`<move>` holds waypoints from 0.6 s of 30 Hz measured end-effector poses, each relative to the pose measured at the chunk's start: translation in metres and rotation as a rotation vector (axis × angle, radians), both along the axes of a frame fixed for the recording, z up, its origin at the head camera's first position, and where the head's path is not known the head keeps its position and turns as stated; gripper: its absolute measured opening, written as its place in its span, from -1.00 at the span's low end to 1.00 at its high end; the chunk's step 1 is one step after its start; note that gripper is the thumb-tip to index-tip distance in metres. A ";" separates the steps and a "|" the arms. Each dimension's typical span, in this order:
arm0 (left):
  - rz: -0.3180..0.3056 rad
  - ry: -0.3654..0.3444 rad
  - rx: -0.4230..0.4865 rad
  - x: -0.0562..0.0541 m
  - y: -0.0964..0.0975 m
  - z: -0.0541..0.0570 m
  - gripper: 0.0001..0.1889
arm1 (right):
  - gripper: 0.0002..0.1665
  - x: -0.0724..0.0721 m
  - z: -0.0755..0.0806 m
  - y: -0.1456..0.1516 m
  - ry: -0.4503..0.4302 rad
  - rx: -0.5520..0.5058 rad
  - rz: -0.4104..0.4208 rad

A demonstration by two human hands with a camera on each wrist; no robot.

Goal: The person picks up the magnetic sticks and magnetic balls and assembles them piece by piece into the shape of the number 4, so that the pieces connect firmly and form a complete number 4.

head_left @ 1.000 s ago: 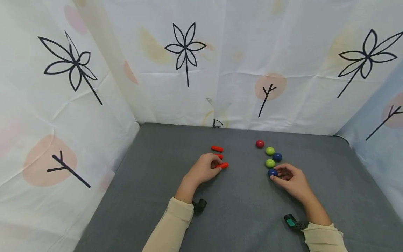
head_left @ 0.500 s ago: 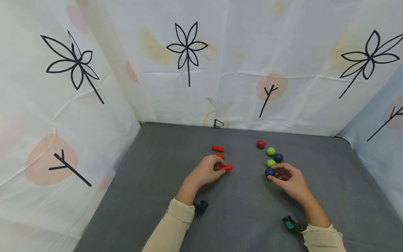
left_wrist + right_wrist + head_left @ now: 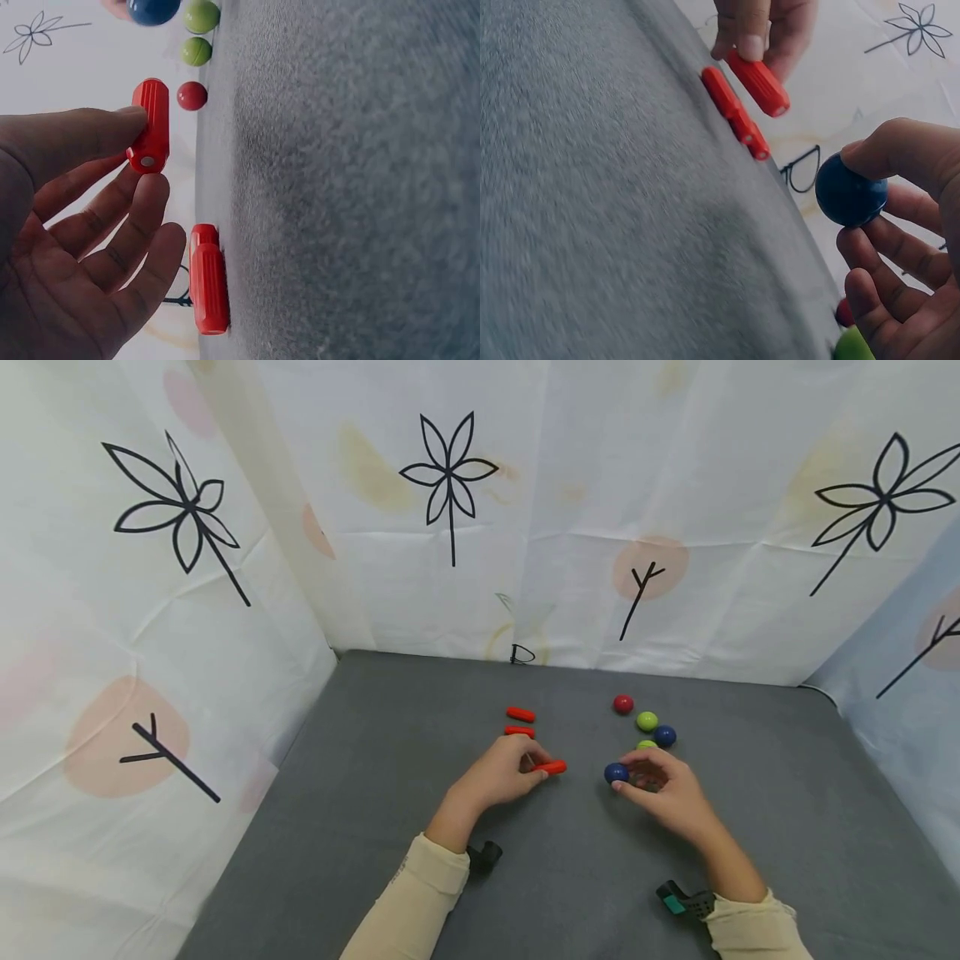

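My left hand (image 3: 501,775) pinches a short red ribbed plastic rod (image 3: 551,767) between thumb and fingers. In the left wrist view that rod (image 3: 155,120) is off the grey surface, with a small pale dot at its near end. Opposite it, my right hand (image 3: 667,793) grips a glossy blue ball (image 3: 616,773) by thumb and fingertips. The right wrist view shows the ball (image 3: 847,191) raised too, its far side hidden. A narrow gap separates rod and ball.
Two more red rods (image 3: 521,714) lie behind my left hand. Behind my right hand rest a red ball (image 3: 623,704), a second blue ball (image 3: 665,736) and two green balls (image 3: 647,721), one partly hidden. Printed cloth walls (image 3: 555,585) enclose the grey-covered table (image 3: 390,752).
My right hand has carried the blue ball left, away from the other balls. My left hand has brought the red rod right and slightly nearer, uncovering the second rod.
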State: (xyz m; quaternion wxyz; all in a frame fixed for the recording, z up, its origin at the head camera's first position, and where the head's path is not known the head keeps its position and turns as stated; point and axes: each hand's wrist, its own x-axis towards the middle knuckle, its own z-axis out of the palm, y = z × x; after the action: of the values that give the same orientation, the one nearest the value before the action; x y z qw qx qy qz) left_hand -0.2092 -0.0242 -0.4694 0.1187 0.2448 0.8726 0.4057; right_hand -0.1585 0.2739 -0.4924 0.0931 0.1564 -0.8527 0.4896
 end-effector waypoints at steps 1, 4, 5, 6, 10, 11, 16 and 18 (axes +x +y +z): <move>-0.006 0.001 0.001 0.000 0.000 0.000 -0.83 | -0.63 0.000 0.000 -0.003 -0.005 -0.002 0.004; -0.028 0.005 0.007 0.001 0.001 -0.001 -0.83 | -0.65 -0.001 -0.001 -0.009 -0.020 -0.003 0.016; -0.034 0.005 0.008 0.001 0.001 -0.001 -0.84 | -0.65 -0.002 -0.001 -0.011 -0.025 -0.002 0.021; -0.038 0.000 0.010 0.001 0.002 -0.001 -0.84 | -0.66 -0.003 -0.001 -0.014 -0.028 -0.004 0.027; -0.051 -0.016 0.015 0.002 0.004 -0.003 -0.87 | -0.68 -0.008 -0.003 -0.021 -0.027 -0.014 0.056; -0.053 -0.022 0.016 0.002 0.004 -0.003 -0.87 | -0.68 -0.009 -0.003 -0.023 -0.024 -0.018 0.065; -0.066 -0.035 0.017 0.003 0.005 -0.003 -0.86 | -0.70 -0.013 -0.004 -0.028 -0.006 -0.036 0.091; -0.074 -0.036 0.017 0.003 0.005 -0.003 -0.86 | -0.70 -0.013 -0.004 -0.029 -0.004 -0.041 0.095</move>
State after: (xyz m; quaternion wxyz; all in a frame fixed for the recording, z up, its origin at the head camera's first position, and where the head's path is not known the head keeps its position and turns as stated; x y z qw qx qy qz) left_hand -0.2066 -0.0191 -0.4723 0.1473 0.2708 0.8570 0.4130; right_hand -0.1717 0.2450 -0.4962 0.0712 0.1940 -0.8343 0.5111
